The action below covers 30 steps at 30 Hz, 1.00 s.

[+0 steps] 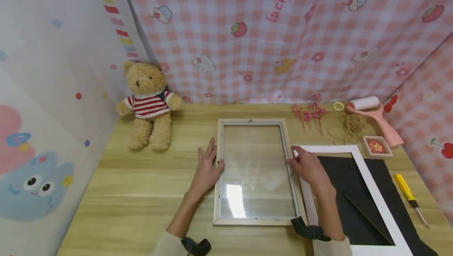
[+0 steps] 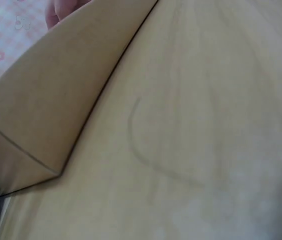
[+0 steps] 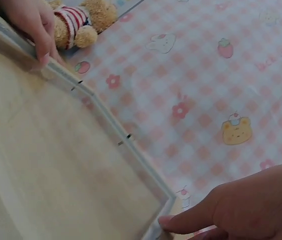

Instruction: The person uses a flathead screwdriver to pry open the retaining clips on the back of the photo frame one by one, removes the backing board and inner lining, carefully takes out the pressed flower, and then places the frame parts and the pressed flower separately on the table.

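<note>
A light wooden picture frame (image 1: 252, 221) lies on the table with a clear, glossy pane (image 1: 256, 169) inside its rim. At its left side is my left hand (image 1: 206, 171), fingers straight and spread along the outer edge, thumb touching the rim. My right hand (image 1: 311, 171) pinches the frame's right rim between thumb and fingers. In the left wrist view, the frame's outer side wall (image 2: 66, 75) shows close up. From the right wrist, small dark metal tabs stand along the inner rim, and my right thumb (image 3: 186, 220) presses near a corner.
A white mat (image 1: 371, 197) and black backing board (image 1: 339, 193) lie right, partly under my right forearm. Behind them are dried pink flowers (image 1: 313, 114), twine (image 1: 352, 126), a pink lint roller (image 1: 380, 118) and a small boxed ornament (image 1: 376, 146). A yellow-handled screwdriver (image 1: 405, 187) lies far right; a teddy bear (image 1: 150, 104) sits left.
</note>
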Tool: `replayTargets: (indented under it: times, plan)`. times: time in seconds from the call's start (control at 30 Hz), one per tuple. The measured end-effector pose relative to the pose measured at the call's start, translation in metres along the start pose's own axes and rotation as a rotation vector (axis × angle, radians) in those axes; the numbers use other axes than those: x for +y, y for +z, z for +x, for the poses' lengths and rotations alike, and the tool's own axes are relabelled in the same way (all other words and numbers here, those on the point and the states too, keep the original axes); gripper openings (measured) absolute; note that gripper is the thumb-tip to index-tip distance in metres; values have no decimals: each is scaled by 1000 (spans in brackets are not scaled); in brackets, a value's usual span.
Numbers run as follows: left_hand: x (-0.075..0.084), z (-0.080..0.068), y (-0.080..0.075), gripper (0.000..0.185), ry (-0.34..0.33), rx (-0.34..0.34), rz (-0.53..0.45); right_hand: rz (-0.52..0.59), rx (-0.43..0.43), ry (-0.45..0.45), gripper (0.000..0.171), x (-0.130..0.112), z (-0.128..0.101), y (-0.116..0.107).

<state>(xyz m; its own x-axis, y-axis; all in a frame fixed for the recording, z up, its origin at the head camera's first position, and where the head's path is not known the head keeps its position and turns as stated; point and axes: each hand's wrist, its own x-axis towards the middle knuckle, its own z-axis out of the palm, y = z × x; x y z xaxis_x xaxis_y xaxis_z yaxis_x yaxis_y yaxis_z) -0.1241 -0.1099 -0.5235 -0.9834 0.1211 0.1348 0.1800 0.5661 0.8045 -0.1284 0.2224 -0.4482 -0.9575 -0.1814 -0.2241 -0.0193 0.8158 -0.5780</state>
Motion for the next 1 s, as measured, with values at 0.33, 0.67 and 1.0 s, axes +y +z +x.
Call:
replayTargets:
  times: [0.33,0.67,1.0]
  plan:
    - [-3,3,-5,65,110,-7,97,-24,26,-57,54,10,9,8]
    - [6,5,-1,66,-52,65,-299,-22,7,-42,55,1,7,4]
    - [15,9,-10,79,-420,12,-1003,-3,8,-16,55,2,7,6]
